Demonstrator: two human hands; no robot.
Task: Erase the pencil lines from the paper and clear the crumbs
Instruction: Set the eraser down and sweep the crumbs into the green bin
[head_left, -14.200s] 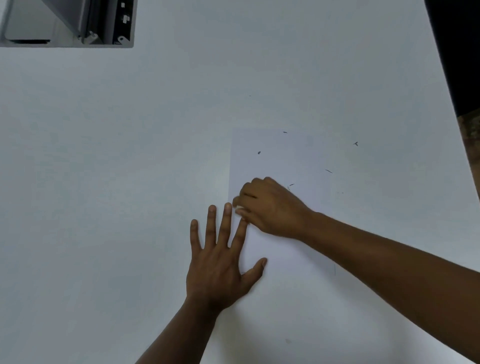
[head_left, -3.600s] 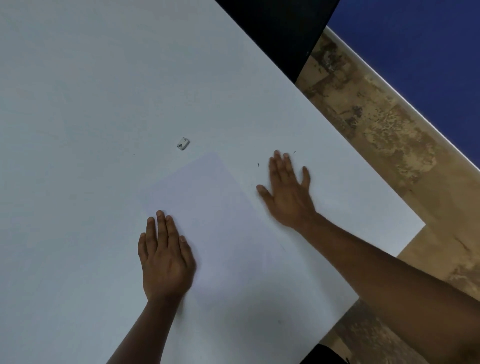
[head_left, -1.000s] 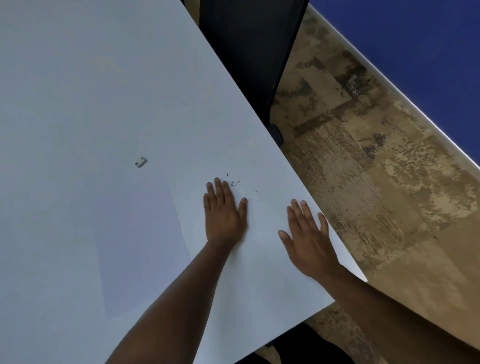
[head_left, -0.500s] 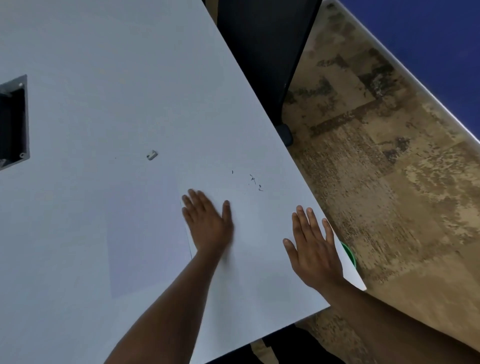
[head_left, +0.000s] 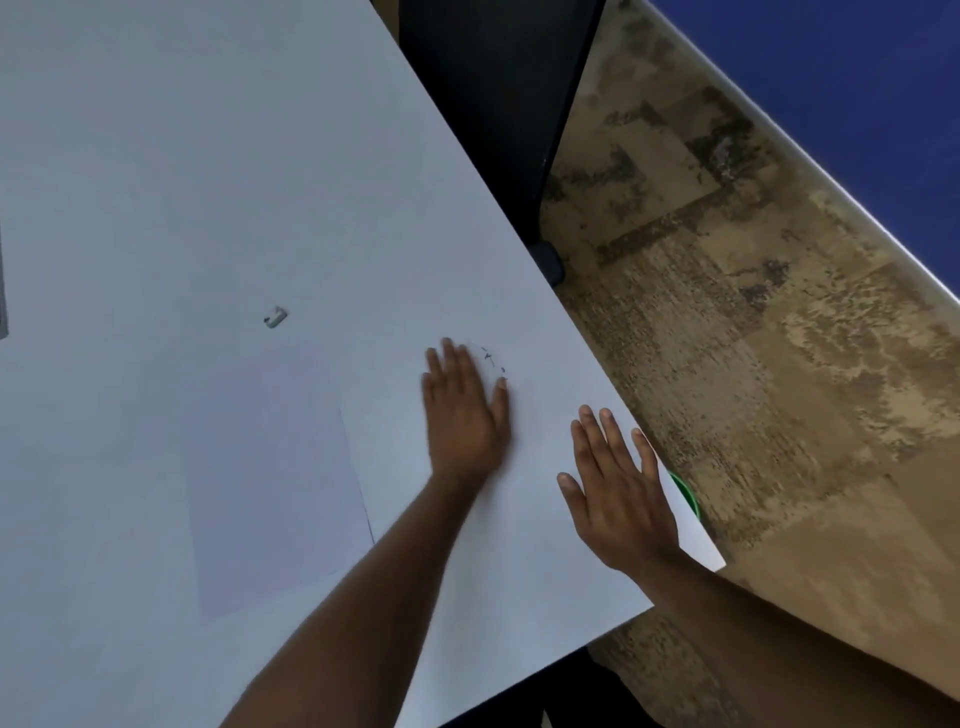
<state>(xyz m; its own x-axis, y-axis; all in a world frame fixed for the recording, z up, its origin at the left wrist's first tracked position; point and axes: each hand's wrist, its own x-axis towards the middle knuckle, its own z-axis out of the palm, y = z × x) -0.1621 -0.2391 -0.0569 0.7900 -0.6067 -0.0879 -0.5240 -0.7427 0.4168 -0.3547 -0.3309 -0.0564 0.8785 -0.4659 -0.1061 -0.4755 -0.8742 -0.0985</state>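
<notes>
Against the view half a second back, I see the left hand (head_left: 464, 415) has swept rightward off the paper's edge onto the bare white table (head_left: 218, 156), and it is now blurred, fingers straight and together, palm flat on the surface. The eraser crumbs (head_left: 492, 361) sit just beyond its fingertips, a small dark scatter close to the table's right edge. The right hand (head_left: 621, 493) has barely shifted: it lies flat near the table's corner, fingers spread and straight, gripping nothing, its little finger reaching the edge. The sheet of paper (head_left: 275, 478) lies left of the left forearm, apart from both hands, and I can make out no pencil lines on it. The small white eraser (head_left: 275, 317) rests alone above the paper, well apart from the hands. I can read no writing or labels anywhere. A green rim (head_left: 688, 496) peeks out below the table's edge beside the right hand; I cannot tell what it belongs to. Patterned brown carpet (head_left: 753, 364) covers the floor.
</notes>
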